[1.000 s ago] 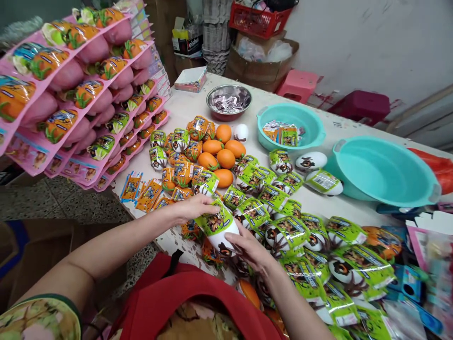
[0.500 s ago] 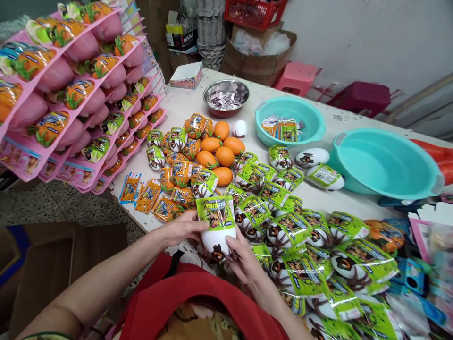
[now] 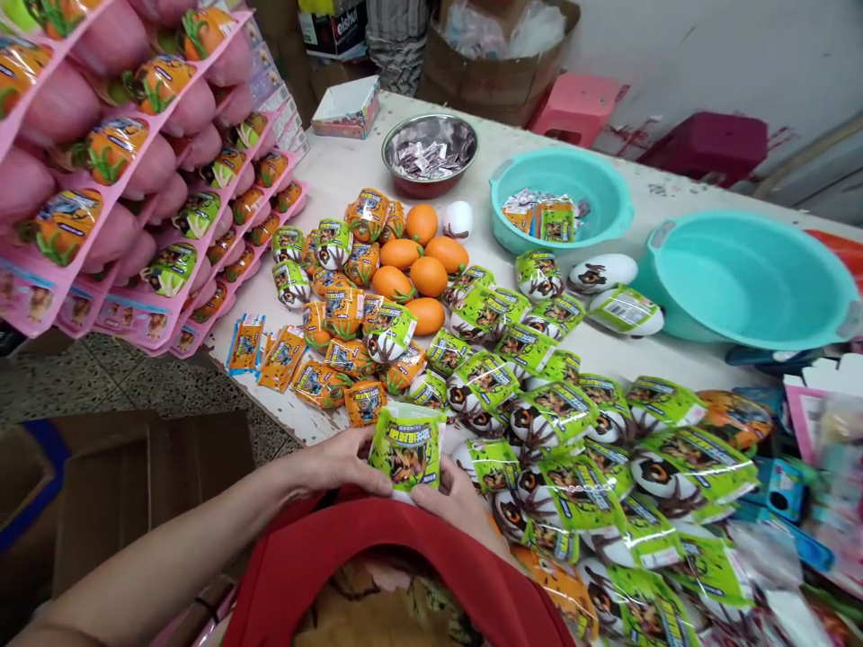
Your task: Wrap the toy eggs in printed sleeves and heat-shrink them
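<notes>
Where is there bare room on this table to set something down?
Bare tabletop shows between the small box and wrapped orange eggs, and between the steel bowl and left teal basin. Crowded: the near right, heaped with green-wrapped eggs.

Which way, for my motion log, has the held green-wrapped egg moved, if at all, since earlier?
Yes: the green-wrapped egg has moved down the picture, farther from the steel bowl.

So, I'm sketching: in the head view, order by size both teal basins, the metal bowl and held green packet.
1. Right teal basin
2. Left teal basin
3. Metal bowl, green packet: look alike; packet is nearer
</notes>
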Demonstrator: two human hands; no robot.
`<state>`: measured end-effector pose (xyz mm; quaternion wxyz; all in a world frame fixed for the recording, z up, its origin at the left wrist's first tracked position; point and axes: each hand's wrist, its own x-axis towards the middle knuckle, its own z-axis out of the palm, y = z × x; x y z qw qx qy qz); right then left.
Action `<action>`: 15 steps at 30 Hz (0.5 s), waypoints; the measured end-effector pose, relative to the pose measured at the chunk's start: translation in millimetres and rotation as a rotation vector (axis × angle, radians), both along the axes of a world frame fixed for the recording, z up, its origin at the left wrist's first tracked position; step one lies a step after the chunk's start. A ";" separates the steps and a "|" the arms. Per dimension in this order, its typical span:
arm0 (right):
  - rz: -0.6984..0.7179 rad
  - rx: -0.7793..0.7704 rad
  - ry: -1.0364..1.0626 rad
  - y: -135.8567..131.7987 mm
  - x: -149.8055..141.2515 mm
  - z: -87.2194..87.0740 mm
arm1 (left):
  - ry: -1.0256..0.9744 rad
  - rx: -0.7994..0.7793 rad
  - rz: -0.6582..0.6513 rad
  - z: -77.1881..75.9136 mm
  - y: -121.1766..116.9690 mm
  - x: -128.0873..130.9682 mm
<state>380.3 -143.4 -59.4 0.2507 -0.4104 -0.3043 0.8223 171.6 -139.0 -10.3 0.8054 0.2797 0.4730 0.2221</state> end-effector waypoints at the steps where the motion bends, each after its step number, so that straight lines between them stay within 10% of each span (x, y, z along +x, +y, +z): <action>1: 0.006 0.001 0.000 -2.1 -0.3 -0.8 | -0.004 -0.011 0.004 0.7 -1.7 -0.6; 15: -0.075 0.032 0.053 10.7 2.5 4.2 | 0.118 0.067 -0.050 -3.1 5.9 9.1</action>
